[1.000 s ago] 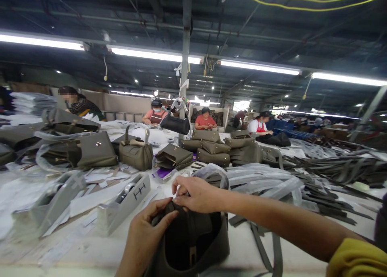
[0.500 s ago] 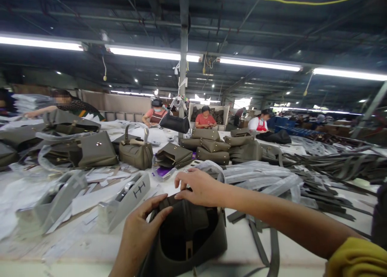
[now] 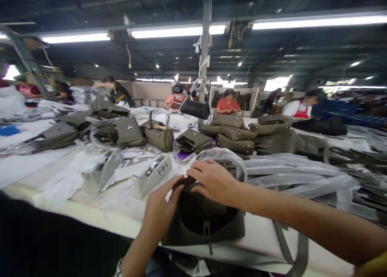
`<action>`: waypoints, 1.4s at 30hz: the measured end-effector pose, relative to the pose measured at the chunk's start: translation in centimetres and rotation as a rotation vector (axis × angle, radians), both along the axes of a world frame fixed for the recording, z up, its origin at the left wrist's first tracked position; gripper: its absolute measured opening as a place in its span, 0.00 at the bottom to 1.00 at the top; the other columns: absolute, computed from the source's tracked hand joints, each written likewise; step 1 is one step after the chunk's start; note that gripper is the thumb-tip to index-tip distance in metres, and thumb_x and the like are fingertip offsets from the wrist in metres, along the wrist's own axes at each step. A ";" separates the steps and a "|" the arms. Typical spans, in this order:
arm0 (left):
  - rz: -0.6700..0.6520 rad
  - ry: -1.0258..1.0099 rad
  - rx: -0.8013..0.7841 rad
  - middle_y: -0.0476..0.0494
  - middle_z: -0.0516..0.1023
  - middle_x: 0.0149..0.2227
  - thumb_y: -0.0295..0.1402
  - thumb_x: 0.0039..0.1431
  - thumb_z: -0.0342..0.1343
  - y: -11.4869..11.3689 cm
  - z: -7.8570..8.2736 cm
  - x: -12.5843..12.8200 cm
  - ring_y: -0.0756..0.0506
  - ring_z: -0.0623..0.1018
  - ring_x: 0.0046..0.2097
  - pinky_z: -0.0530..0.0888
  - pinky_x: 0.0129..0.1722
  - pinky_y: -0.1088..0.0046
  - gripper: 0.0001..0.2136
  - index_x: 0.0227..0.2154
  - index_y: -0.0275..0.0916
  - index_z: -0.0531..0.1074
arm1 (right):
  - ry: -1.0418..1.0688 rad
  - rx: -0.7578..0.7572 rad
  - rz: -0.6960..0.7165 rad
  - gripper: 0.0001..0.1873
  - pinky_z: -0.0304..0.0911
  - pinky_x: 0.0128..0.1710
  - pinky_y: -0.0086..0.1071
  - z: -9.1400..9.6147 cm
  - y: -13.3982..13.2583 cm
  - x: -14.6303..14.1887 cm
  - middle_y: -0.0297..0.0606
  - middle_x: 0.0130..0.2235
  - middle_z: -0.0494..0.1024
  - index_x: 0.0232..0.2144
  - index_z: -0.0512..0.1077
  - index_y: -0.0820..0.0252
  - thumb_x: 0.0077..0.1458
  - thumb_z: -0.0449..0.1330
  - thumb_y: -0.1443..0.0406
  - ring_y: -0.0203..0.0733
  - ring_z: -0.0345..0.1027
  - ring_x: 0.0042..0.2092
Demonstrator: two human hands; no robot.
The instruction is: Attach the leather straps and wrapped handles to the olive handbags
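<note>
A dark olive handbag [image 3: 208, 236] stands at the table's front edge, its mouth towards me and a small gold metal fitting at the front rim. My left hand [image 3: 161, 204] pinches the bag's upper left edge between thumb and fingers. Just beside it, my right hand [image 3: 213, 182] curls over the top of the same edge, fingers bent and gripping it. The handle wrapped in pale plastic [image 3: 242, 168] arches up behind my right hand. The bag's interior is dark, and what lies inside cannot be made out.
Two grey tape dispensers [image 3: 154, 174] stand to the left among paper scraps. More olive handbags [image 3: 130, 132] and a stack of olive pouches [image 3: 236, 134] lie beyond. Plastic-wrapped straps [image 3: 299, 180] spread on the right. Several people work across the table, one in a red shirt [image 3: 228, 103].
My view has swung left, so the scene sits further right. Both hands stay at the bag's upper edge; the right hand's fingers have lowered and closed onto it.
</note>
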State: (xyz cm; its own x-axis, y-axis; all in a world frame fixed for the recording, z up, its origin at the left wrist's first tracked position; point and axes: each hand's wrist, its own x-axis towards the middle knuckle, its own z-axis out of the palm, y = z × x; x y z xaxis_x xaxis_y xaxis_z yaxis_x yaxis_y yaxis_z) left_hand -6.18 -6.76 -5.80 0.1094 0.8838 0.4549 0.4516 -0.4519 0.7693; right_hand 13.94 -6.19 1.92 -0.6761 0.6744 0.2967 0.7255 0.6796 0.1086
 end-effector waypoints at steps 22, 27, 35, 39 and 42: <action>-0.044 -0.658 -0.279 0.47 0.81 0.30 0.35 0.46 0.70 0.9 -0.6 -3.3 0.49 0.79 0.34 0.75 0.38 0.76 0.17 0.39 0.36 0.76 | -0.338 0.090 0.104 0.09 0.49 0.62 0.50 1.5 1.8 1.0 0.43 0.34 0.80 0.35 0.74 0.62 0.56 0.63 0.61 0.48 0.74 0.40; 0.103 -0.752 -0.287 0.49 0.79 0.30 0.36 0.44 0.72 1.2 -4.6 -8.3 0.51 0.77 0.35 0.73 0.39 0.79 0.18 0.38 0.36 0.77 | -0.408 0.080 0.103 0.08 0.52 0.61 0.48 2.8 2.6 1.4 0.40 0.31 0.81 0.34 0.75 0.60 0.56 0.63 0.61 0.46 0.76 0.36; 0.370 -0.450 -0.238 0.41 0.81 0.37 0.44 0.48 0.67 0.7 -9.5 -12.5 0.40 0.80 0.42 0.75 0.47 0.62 0.19 0.40 0.37 0.77 | -0.357 0.066 0.118 0.11 0.57 0.58 0.48 3.9 3.2 0.9 0.38 0.33 0.82 0.35 0.75 0.58 0.52 0.68 0.59 0.47 0.77 0.37; 0.351 -0.041 0.070 0.38 0.75 0.55 0.42 0.59 0.57 0.7 -4.3 -8.0 0.35 0.70 0.59 0.65 0.60 0.53 0.17 0.49 0.42 0.75 | -0.167 0.146 0.177 0.15 0.63 0.54 0.44 4.8 2.7 -0.5 0.40 0.40 0.82 0.43 0.73 0.57 0.55 0.66 0.57 0.46 0.76 0.41; -0.067 -0.071 0.066 0.42 0.76 0.54 0.40 0.66 0.49 0.7 1.0 -3.3 0.40 0.73 0.56 0.68 0.57 0.61 0.17 0.53 0.43 0.72 | -0.085 0.226 0.205 0.17 0.59 0.59 0.47 5.5 1.4 -1.6 0.42 0.42 0.81 0.47 0.72 0.60 0.58 0.64 0.58 0.47 0.75 0.44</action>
State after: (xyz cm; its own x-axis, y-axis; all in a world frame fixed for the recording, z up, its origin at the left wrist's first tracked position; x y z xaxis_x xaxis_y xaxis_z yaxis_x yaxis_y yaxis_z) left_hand -9.48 -6.01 -4.82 0.1325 0.8434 0.5207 0.3642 -0.5300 0.7658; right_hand 12.32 -4.77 7.40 -0.8203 0.4444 0.3602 0.5573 0.7626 0.3284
